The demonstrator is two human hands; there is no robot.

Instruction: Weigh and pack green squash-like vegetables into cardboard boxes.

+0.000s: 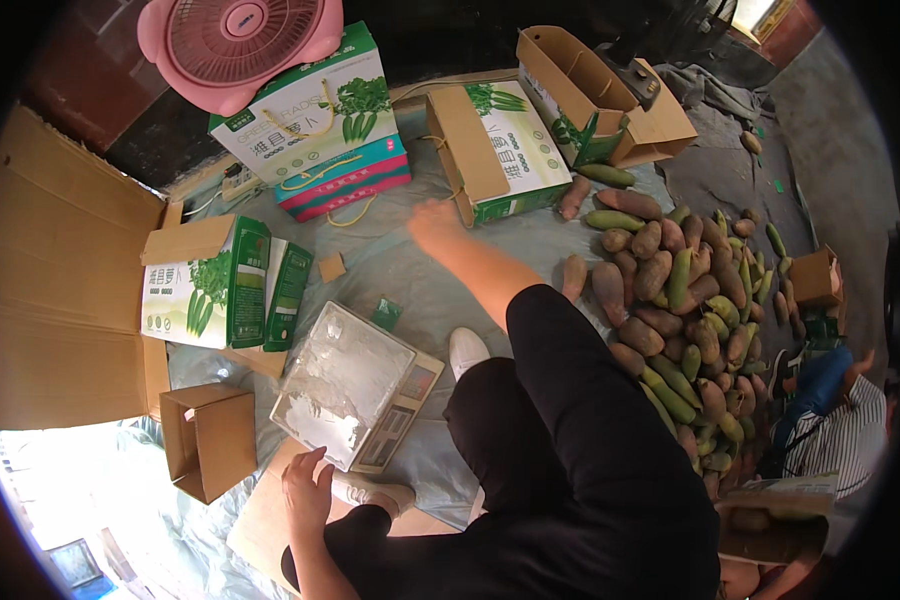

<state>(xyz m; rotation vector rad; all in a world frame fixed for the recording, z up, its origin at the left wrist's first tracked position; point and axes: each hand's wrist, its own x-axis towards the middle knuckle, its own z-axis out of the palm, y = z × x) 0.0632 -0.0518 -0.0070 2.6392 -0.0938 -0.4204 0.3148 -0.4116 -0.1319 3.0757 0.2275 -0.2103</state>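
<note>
My right hand (435,226) reaches forward, smeared by motion, so its fingers are hard to make out. Nearest to it is a green-and-white carton (518,140) lying with its brown flap and a yellow cord handle toward the hand; whether they touch I cannot tell. My left hand (307,488) hangs by the near edge of a weighing scale (346,385), fingers loosely bent and apart, holding nothing. The scale's flat platform, wrapped in crumpled clear film, bears nothing.
Red and green radishes (660,275) lie heaped at the right. A pink fan (240,50) sits on stacked cartons (315,125) at the back. Other cartons (190,290) and a brown box (220,440) stand left. Another person (835,430) is at the lower right.
</note>
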